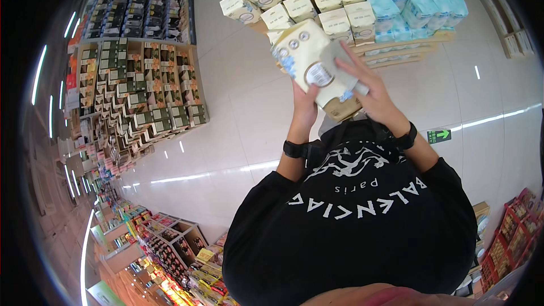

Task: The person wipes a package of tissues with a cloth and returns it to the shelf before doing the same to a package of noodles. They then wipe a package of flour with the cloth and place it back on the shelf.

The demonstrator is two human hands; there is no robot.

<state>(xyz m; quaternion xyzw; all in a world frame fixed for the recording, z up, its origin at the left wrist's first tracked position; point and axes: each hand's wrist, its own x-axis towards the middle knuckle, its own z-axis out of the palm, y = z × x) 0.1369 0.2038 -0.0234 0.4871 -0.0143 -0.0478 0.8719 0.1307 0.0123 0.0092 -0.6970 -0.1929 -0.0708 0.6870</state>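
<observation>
A cream paper-like package (312, 57) with blue flower print, a round barcode patch and a brown end is held tilted before my chest. My left hand (304, 104) grips its lower left side, with the thumb on the printed face. At its right side, my right hand (370, 85) holds a grey, cloth-like piece (340, 66) against the package, fingers spread over it. Just beyond my hands stand rows of similar cream packages (335, 25), beside light blue packages (420, 8).
The packages stand on a low wooden pallet-like base (395, 49). To the left is a shelf of stacked boxes (148, 85), with racks of hanging goods (140, 4) beyond. Snack displays (178, 242) stand lower left, red racks (508, 238) lower right. A green arrow sign (439, 136) marks the tiled floor.
</observation>
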